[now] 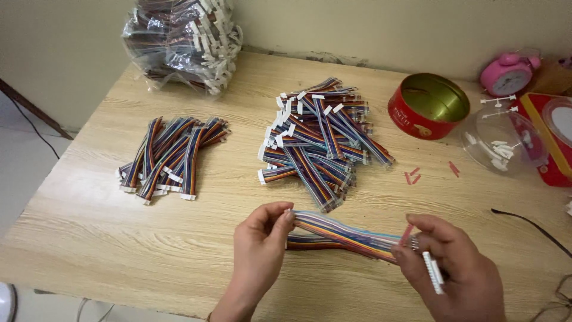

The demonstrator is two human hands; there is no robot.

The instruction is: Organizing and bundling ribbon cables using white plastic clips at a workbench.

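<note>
— What are the hands doing?

— The left hand (259,241) pinches one end of a flat rainbow-coloured ribbon cable (345,234) between thumb and fingertips. The right hand (456,268) is closed round the cable's other end, with a long white plastic connector housing (433,272) lying against its fingers and a small red plastic strip (407,234) sticking up beside the thumb. The cable is stretched between the two hands, just above the light wooden table (89,238).

— Which step would you say that is?

— My reading: the white housing is being fitted to the bare end of the cable. The next move would call for lining the wire ends up squarely with the housing and pressing them in evenly while the left hand keeps the ribbon taut and flat.

— And how many of each thing further out?

— Two loose heaps of the same cables: a larger, criss-crossed one (319,140) straight ahead, and a smaller, neater one (170,156) to the left. The cables in each are too many and too overlapped to count. One clear plastic bag stuffed with more cables (182,42) stands at the far edge. To the right: one open round red tin (428,106), one clear domed plastic lid holding small white pieces (503,143), one pink alarm clock (507,74), and about four red scraps (432,173) scattered on the table.
</note>
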